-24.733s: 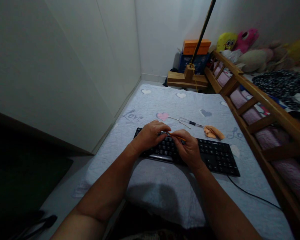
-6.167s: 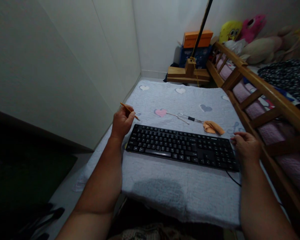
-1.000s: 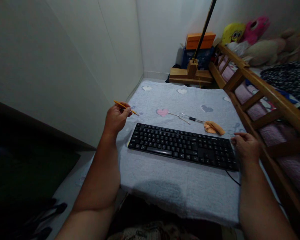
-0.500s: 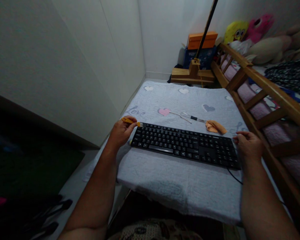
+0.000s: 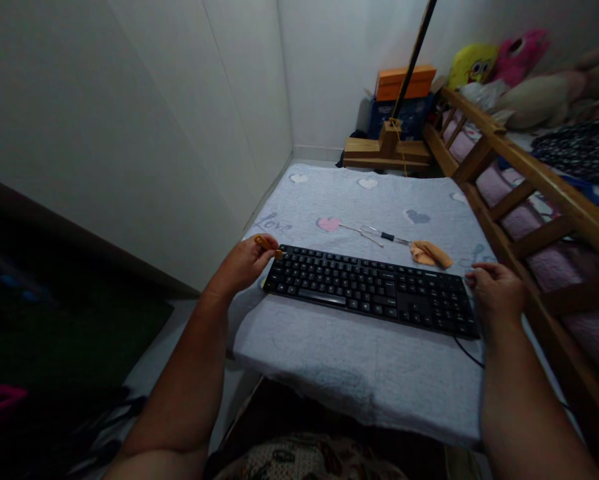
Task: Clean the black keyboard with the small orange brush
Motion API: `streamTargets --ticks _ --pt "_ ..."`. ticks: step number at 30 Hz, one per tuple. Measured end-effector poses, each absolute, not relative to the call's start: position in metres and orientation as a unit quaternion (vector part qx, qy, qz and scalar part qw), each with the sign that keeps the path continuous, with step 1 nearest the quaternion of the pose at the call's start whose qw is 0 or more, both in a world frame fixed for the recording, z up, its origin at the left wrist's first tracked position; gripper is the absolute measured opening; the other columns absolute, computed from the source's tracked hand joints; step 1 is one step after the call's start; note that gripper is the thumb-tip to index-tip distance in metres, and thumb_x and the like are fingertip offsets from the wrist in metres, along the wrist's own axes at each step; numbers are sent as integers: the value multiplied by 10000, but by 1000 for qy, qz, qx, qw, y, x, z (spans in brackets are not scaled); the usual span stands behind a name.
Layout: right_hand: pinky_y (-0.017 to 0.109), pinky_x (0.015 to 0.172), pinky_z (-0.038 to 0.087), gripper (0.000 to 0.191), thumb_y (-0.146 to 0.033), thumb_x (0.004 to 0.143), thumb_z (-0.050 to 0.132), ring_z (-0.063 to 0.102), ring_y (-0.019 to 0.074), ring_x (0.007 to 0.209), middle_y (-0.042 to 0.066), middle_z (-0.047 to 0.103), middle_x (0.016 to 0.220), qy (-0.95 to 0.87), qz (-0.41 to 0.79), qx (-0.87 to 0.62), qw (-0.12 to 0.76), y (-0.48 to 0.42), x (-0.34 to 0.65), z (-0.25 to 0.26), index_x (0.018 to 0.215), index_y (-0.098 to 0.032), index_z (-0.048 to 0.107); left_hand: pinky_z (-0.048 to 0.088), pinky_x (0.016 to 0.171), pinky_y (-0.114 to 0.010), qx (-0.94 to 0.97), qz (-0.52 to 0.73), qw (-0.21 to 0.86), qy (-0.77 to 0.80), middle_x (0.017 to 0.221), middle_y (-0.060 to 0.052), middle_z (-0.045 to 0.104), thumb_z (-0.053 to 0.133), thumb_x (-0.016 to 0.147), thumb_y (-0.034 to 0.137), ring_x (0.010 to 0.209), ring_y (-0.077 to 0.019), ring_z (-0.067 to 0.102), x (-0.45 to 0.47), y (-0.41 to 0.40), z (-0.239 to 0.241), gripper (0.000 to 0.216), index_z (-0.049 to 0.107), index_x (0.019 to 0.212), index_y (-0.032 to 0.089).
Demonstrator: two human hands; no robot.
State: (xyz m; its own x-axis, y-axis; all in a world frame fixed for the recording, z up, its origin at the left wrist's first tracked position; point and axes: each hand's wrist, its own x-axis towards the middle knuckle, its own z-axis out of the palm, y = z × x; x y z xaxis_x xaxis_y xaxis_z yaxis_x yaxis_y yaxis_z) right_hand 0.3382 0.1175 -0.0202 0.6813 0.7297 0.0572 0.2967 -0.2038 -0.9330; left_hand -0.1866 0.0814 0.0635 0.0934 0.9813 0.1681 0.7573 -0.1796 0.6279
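A black keyboard (image 5: pixel 374 287) lies across the cloth-covered table in front of me. My left hand (image 5: pixel 252 257) is closed round a small yellow-orange brush (image 5: pixel 265 243), its bristle end at the keyboard's upper left corner keys. At the other end, my right hand (image 5: pixel 496 287) rests with curled fingers against the keyboard's right edge. Behind the keyboard lie a cotton swab (image 5: pixel 362 232), a wire tool with a black grip (image 5: pixel 387 237) and a folded orange cloth (image 5: pixel 429 253).
A light cloth with hearts (image 5: pixel 329 187) covers the table. Along the right runs a wooden bed rail (image 5: pixel 529 167), with plush toys (image 5: pixel 472 63) behind it. A wooden stand (image 5: pixel 386 150) and an orange box (image 5: pixel 404 81) are at the back. A pale panel (image 5: pixel 179 133) rises on the left.
My left hand has shifted slightly, and the brush now tilts down more onto the corner keys. My right hand stays at the keyboard's right edge.
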Motion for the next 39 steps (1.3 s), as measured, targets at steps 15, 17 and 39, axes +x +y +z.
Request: streamTargets --ticks 15,17,39 --pt "282 571 518 158 -239 716 641 667 199 639 22 714 724 -379 189 -747 513 114 342 -24 850 -231 725 586 799 -361 614 392 168 665 876 -81 781 638 925 424 840 -245 753 -191 100 61 223 682 915 206" --pt "275 560 503 196 -234 678 646 650 185 605 12 704 696 -365 190 -747 521 115 341 -23 854 -212 730 575 822 -366 633 370 133 667 877 -82 778 646 935 396 849 -249 747 -189 104 61 192 687 904 211" --pt "293 580 514 127 -223 712 636 652 199 633 8 693 709 -369 200 -741 524 115 341 -25 821 -239 700 558 826 -375 692 312 199 620 851 -57 761 627 941 345 838 -242 728 -165 116 59 129 641 895 226"
